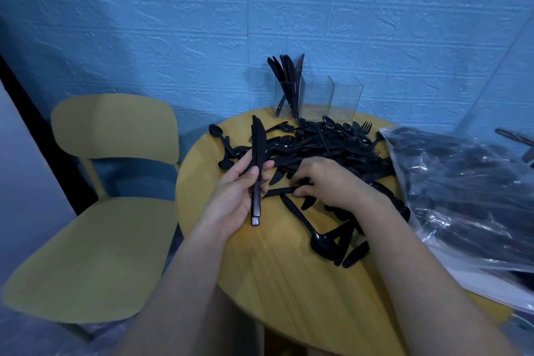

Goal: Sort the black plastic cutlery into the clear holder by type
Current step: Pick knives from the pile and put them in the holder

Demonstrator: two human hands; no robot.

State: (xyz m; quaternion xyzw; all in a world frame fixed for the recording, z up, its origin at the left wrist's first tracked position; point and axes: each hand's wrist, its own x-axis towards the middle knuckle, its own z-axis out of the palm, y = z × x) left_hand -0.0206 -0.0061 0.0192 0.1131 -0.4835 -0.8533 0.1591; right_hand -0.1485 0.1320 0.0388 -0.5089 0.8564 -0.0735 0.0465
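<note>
Knives (257, 170) bundled upright in left hand (237, 191), thumb and fingers curled round the handles, blades pointing away toward clear holder (316, 98) at the desk's (260, 269) far edge. Right hand (323, 182) pinching another knife (278, 191) lying crosswise on the desk, just beside the left grip, at the near edge of the cutlery heap (318, 144).

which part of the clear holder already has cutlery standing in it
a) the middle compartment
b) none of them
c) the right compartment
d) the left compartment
d: black knives stand in the left compartment of the clear holder, while the middle and right compartments look empty; the left hand grips more knives.
</note>
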